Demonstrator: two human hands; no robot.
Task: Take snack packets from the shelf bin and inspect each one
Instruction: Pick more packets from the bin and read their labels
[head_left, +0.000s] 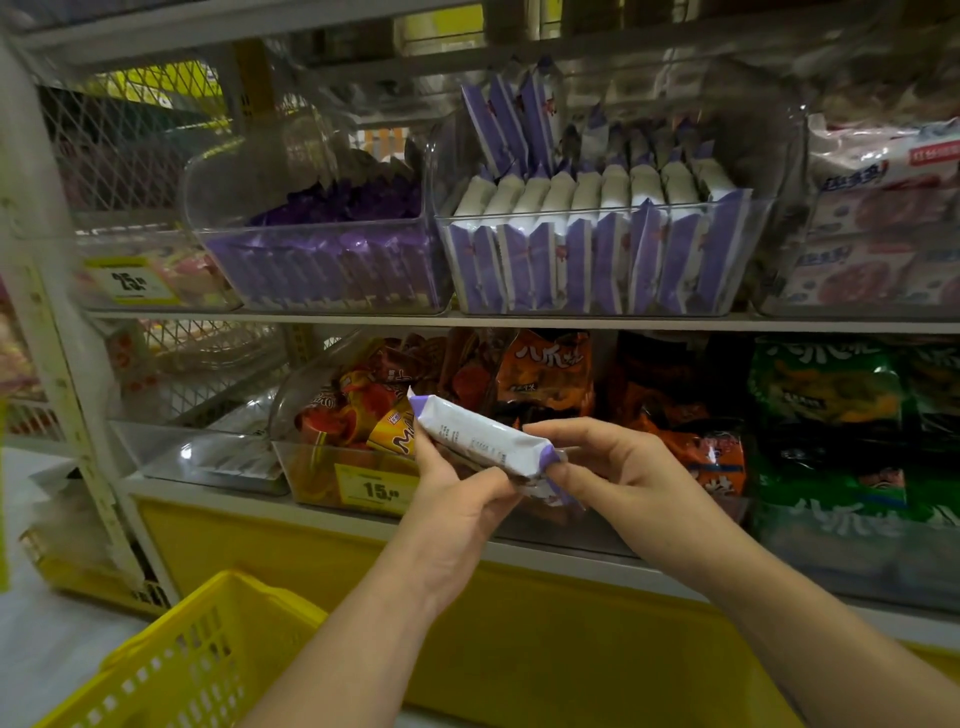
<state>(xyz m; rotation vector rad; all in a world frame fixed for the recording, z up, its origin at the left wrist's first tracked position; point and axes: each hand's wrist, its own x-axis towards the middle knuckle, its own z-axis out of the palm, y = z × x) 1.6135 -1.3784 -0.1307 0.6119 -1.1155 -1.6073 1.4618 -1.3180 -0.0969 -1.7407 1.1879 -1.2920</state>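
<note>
Presently one packet (480, 441) was out of the bin and held in both hands in front of the lower shelf, just below the centre of view. It was white with purple ends, printed side up, tilted with its 10 o'clock end higher. The left hand (457, 499) gripped it from beneath, thumb on the near edge and fingers curled behind. The right hand (618, 467) pinched the purple 4 o'clock end between thumb and fingertips, with the forefinger bent over the packet's top.

The clear bin (571, 215) stood on the upper shelf at 12 o'clock from the packet, filled with like packets standing upright in rows. A second bin (322, 224), of purple packets, sat just beside it at 9 o'clock. Behind the hands a lower bin held orange packets (545, 369), with a yellow price tag (376, 488) reading 15 on its front. Green packets (826, 395) lay at 3 o'clock from the hands. A yellow basket (208, 654) sat at 7 o'clock.
</note>
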